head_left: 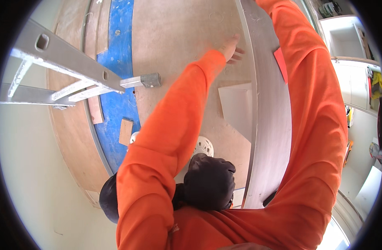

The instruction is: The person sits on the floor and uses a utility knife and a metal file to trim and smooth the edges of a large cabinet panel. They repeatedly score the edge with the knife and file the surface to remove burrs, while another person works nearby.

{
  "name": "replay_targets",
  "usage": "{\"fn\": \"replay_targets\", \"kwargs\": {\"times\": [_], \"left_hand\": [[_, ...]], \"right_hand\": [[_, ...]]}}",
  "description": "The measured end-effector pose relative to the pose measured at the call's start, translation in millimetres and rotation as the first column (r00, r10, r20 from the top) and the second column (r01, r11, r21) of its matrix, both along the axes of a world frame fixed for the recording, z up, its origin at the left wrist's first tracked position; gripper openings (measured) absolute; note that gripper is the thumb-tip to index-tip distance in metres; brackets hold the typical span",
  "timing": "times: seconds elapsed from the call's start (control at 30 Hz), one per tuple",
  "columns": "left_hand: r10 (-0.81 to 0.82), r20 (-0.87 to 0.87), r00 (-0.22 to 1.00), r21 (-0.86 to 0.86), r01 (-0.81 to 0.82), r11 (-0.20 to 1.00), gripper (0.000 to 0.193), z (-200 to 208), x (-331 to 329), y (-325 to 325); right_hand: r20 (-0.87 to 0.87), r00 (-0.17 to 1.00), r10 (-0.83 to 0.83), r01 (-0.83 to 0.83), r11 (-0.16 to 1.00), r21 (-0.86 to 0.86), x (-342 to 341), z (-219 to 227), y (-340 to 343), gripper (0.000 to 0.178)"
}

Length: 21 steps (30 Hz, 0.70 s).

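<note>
My left hand (pixel 232 49) reaches forward over the brown floor sheet (pixel 178 37), its fingers apart and nothing seen in them. It is slightly blurred and hovers beside the left edge of a long grey-brown board (pixel 271 112). My right arm stretches along the right side of this board to the top of the picture, where the hand is cut off. A flat red piece (pixel 280 66) lies on the board, partly behind my right sleeve. Below my left hand, a white angular panel (pixel 237 106) is next to the board's left edge.
An aluminium ladder (pixel 70 68) juts in from the left, its capped foot near my left forearm. A blue strip (pixel 114 79) runs along the floor, with a small wood block (pixel 125 131) on it. White cabinets (pixel 351 83) line the right. My perforated white shoe (pixel 204 146) shows below.
</note>
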<state>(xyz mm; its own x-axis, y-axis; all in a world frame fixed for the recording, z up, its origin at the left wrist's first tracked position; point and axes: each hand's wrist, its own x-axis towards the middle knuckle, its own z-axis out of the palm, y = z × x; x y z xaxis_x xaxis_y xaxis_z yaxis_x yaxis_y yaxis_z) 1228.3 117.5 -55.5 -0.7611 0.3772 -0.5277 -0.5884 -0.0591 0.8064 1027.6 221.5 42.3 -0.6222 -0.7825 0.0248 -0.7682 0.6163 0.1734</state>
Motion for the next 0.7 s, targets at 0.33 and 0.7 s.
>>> {"fn": "replay_targets", "kwargs": {"times": [0.33, 0.7], "left_hand": [[0.277, 0.165, 0.947, 0.692, -0.311, 0.651, 0.077, 15, 30, 7], [0.178, 0.269, 0.947, 0.845, -0.321, 0.427, 0.067, -25, 38, 13]], "right_hand": [[-0.046, 0.997, -0.063, 0.064, 0.998, 0.014, 43, 4, 11, 0.022], [-0.03, 0.992, 0.122, -0.122, 0.992, 0.023, 120, 7, 39, 0.021]]}}
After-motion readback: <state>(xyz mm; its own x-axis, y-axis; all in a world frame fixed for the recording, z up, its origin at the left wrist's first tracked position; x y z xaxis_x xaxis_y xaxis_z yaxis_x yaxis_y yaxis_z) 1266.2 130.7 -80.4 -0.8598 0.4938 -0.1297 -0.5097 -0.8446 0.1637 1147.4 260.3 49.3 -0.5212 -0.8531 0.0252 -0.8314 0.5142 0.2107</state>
